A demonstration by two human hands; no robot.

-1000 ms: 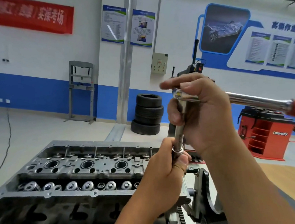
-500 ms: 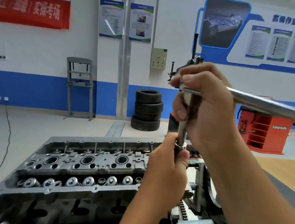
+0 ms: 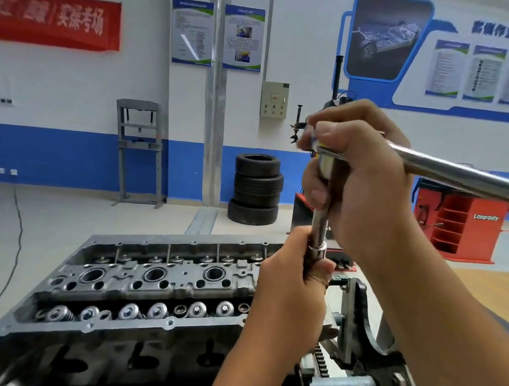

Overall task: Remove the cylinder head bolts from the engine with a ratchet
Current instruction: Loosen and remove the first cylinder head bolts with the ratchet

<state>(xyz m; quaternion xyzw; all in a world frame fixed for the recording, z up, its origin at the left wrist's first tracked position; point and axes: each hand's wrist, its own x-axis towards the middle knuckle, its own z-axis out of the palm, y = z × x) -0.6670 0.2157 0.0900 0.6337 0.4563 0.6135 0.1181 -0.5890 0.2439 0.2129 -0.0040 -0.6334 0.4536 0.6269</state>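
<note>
Above the engine's right end, the right hand grasps the ratchet head while the left hand grips its upright extension.

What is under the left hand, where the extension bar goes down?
The left hand grips the lower extension bar. Under it only the cylinder head edge shows; the socket end and any bolt are covered by the hand.

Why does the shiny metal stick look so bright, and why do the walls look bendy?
In the head view, room light glares off the chrome ratchet handle beside the right hand; the wide-angle lens bends the wall posters near the edges; the red banner lettering is blurred, while the left hand looks fairly sharp.
</note>
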